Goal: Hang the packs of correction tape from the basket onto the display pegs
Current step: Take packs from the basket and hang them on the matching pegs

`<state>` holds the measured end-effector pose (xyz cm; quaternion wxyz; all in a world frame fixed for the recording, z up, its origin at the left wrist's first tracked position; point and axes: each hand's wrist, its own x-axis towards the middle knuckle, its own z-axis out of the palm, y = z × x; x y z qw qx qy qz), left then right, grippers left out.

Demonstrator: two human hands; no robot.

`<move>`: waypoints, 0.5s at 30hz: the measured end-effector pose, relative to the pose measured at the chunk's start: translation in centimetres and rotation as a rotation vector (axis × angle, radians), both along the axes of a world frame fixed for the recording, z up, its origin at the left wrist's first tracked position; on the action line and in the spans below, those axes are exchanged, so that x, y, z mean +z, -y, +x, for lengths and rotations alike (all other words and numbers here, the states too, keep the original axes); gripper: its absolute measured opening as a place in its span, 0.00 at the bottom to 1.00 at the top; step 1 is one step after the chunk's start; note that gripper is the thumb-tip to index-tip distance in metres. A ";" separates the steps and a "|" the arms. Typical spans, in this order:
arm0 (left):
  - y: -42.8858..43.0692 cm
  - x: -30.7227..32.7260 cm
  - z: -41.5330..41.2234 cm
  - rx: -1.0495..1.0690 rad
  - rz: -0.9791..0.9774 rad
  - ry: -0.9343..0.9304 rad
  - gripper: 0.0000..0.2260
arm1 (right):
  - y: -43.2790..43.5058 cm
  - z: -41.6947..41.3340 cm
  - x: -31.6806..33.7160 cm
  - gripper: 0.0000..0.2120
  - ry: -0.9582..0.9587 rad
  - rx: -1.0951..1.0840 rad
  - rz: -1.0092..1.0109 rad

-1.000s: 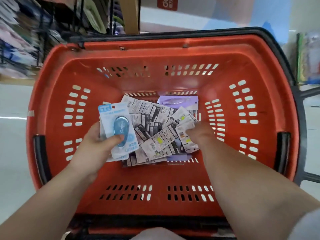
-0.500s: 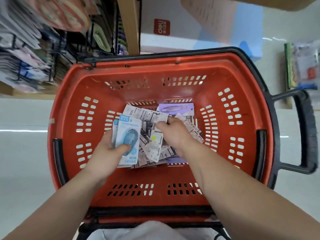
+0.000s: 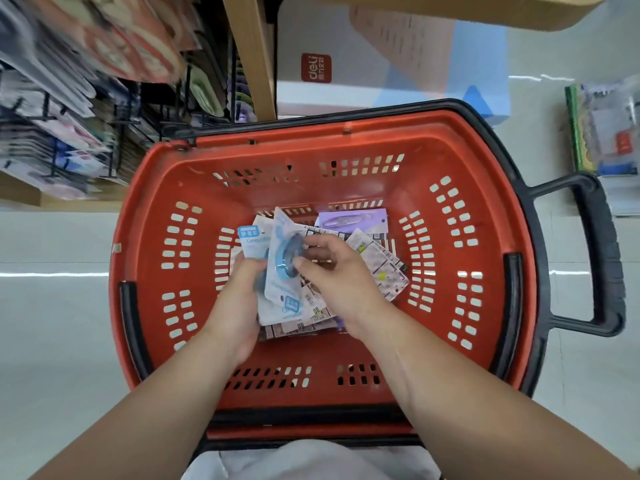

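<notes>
Basket (image 3: 149, 209), frame centre: left hand (image 3: 239, 306) grips blue packs (image 3: 252, 237) as stack; right hand (image 3: 332, 275) pinches another pack (image 3: 282, 292) against it, likely batching before hanging. Loose packs (image 3: 384, 268) beneath; display pegs (image 3: 114, 123) upper left.

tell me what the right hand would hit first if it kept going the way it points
Likely the left hand and the blue pack it holds: the right hand, pinching its own tilted pack, points left at them. Depth is unclear, so the gap cannot be judged.
</notes>
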<state>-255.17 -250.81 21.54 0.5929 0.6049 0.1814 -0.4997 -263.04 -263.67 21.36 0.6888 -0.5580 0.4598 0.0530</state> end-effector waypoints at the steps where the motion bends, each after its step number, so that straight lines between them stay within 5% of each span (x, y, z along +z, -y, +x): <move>1: 0.1 0.0 0.1 -0.008 -0.020 -0.027 0.24 | 0.1 -0.1 0.0 0.15 0.015 -0.006 -0.003; 8: 0.2 -1.9 1.4 -0.061 0.109 0.066 0.19 | 2.0 -0.2 -2.3 0.12 -0.028 0.180 -0.008; 11: -0.9 -2.7 2.4 -0.037 0.198 0.121 0.19 | 5.7 -0.9 -6.6 0.16 -0.307 0.046 -0.210; 15: -2.7 -3.1 3.5 -0.002 0.254 0.167 0.20 | 9.3 -3.5 -13.3 0.23 -0.773 0.269 -0.368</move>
